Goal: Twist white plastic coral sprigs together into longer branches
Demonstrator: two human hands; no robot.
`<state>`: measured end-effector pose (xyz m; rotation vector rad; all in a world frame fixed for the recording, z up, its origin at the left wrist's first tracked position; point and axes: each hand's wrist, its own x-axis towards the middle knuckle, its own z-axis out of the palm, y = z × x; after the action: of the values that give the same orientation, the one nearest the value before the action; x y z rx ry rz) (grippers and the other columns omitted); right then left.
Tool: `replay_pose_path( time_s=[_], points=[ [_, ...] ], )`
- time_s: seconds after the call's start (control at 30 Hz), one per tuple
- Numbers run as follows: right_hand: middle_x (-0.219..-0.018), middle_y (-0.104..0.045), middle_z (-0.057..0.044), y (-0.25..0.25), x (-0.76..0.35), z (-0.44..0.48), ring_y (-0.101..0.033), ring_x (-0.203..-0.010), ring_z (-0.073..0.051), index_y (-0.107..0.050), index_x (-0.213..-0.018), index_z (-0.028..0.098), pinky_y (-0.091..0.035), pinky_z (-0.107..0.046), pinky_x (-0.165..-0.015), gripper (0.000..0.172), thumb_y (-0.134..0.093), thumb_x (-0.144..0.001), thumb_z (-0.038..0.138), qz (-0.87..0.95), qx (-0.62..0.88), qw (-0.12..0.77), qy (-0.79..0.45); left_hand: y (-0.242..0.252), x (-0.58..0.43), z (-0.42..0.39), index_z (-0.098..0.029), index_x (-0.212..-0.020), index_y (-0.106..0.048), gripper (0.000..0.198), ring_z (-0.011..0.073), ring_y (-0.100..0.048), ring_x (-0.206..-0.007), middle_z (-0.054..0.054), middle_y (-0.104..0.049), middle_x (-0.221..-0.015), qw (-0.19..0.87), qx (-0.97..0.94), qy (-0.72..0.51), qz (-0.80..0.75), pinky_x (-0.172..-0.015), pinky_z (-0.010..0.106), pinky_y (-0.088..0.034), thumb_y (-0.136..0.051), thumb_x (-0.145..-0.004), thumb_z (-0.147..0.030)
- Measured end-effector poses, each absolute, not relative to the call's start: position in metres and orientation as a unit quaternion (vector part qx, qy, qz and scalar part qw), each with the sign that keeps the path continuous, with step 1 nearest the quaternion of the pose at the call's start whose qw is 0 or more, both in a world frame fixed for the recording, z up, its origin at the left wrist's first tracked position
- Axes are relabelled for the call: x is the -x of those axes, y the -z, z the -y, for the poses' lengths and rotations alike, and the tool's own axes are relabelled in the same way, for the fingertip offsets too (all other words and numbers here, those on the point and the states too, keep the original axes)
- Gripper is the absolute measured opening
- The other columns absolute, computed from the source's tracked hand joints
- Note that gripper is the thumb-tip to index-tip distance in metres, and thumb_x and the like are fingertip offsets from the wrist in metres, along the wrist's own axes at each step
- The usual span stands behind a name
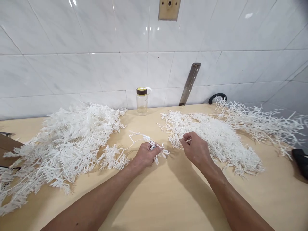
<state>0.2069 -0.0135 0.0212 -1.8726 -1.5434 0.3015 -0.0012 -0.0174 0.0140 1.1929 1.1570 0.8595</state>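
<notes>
My left hand (147,154) is closed around a small bundle of white branching sprigs (163,152), whose tips stick out to the right and whose thin stem loops out to the left. My right hand (194,146) is pinched at the left edge of the middle pile of white sprigs (214,134); its fingertips touch or hover over the pieces there. A big tangled heap of white branching pieces (72,144) lies on the left, with a small clump (114,157) beside my left hand.
Looser white branches (262,122) spread over the wooden table (156,205) at the right. A clear bottle (141,102) stands near the tiled wall, against which a metal strip (190,84) leans. Black objects (300,162) sit at the right edge, and a brown box (8,149) at the left.
</notes>
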Motion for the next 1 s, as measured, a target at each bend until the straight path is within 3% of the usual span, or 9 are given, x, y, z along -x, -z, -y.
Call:
replay_pose_path(
  time_s=[0.1, 0.2, 0.3, 0.6, 0.8, 1.0],
  points=[
    [-0.066, -0.062, -0.001, -0.023, -0.202, 0.017, -0.055, -0.047, -0.015, -0.062, -0.091, 0.019, -0.042, -0.028, -0.053, 0.024, -0.053, -0.084, 0.04, 0.609, 0.687, 0.337, -0.21, -0.013, 0.001, 0.016, -0.017, -0.069, -0.057, 0.034, 0.0045, -0.025, -0.035, -0.01, -0.032, -0.042, 0.608, -0.494, -0.37, -0.5, -0.037, 0.019, -0.018, -0.07, -0.069, -0.048],
    [-0.059, -0.058, 0.001, -0.026, -0.187, 0.025, -0.051, -0.041, -0.012, -0.066, -0.086, 0.019, -0.04, -0.025, -0.046, 0.035, -0.047, -0.089, 0.048, 0.642, 0.613, 0.318, -0.333, -0.015, 0.001, 0.017, -0.015, -0.071, -0.06, 0.033, 0.0042, -0.026, -0.035, -0.009, -0.037, -0.041, 0.598, -0.497, -0.376, -0.505, -0.036, 0.019, -0.021, -0.071, -0.069, -0.047],
    [-0.058, -0.055, 0.003, -0.026, -0.176, 0.029, -0.046, -0.042, -0.01, -0.069, -0.088, 0.019, -0.037, -0.022, -0.041, 0.033, -0.051, -0.087, 0.048, 0.649, 0.57, 0.301, -0.404, -0.018, 0.0, 0.018, -0.015, -0.071, -0.063, 0.032, 0.0052, -0.034, -0.036, -0.006, -0.045, -0.044, 0.579, -0.508, -0.376, -0.515, -0.037, 0.019, -0.025, -0.073, -0.067, -0.045],
    [-0.065, -0.057, 0.003, -0.019, -0.172, 0.028, -0.043, -0.044, -0.007, -0.065, -0.078, 0.018, -0.035, -0.019, -0.038, 0.023, -0.058, -0.08, 0.039, 0.614, 0.571, 0.319, -0.441, -0.013, 0.0, 0.019, -0.014, -0.07, -0.066, 0.027, 0.0083, -0.044, -0.042, -0.004, -0.05, -0.046, 0.554, -0.527, -0.407, -0.5, -0.045, 0.02, -0.035, -0.07, -0.071, -0.041],
    [-0.055, -0.049, 0.005, -0.009, -0.165, 0.028, -0.043, -0.039, -0.008, -0.063, -0.079, 0.017, -0.032, -0.02, -0.037, 0.026, -0.055, -0.083, 0.042, 0.597, 0.583, 0.312, -0.455, -0.008, -0.001, 0.021, -0.016, -0.077, -0.065, 0.022, 0.0141, -0.059, -0.063, 0.001, -0.064, -0.065, 0.472, -0.597, -0.446, -0.471, -0.06, 0.024, -0.046, -0.066, -0.076, -0.038],
    [-0.053, -0.05, 0.005, -0.002, -0.163, 0.03, -0.046, -0.04, -0.01, -0.062, -0.078, 0.018, -0.035, -0.022, -0.041, 0.028, -0.051, -0.086, 0.043, 0.614, 0.58, 0.292, -0.448, 0.0, 0.001, 0.021, -0.019, -0.076, -0.059, 0.009, 0.0136, -0.056, -0.066, -0.001, -0.061, -0.068, 0.382, -0.663, -0.447, -0.463, -0.064, 0.026, -0.045, -0.055, -0.081, -0.026]
  ],
)
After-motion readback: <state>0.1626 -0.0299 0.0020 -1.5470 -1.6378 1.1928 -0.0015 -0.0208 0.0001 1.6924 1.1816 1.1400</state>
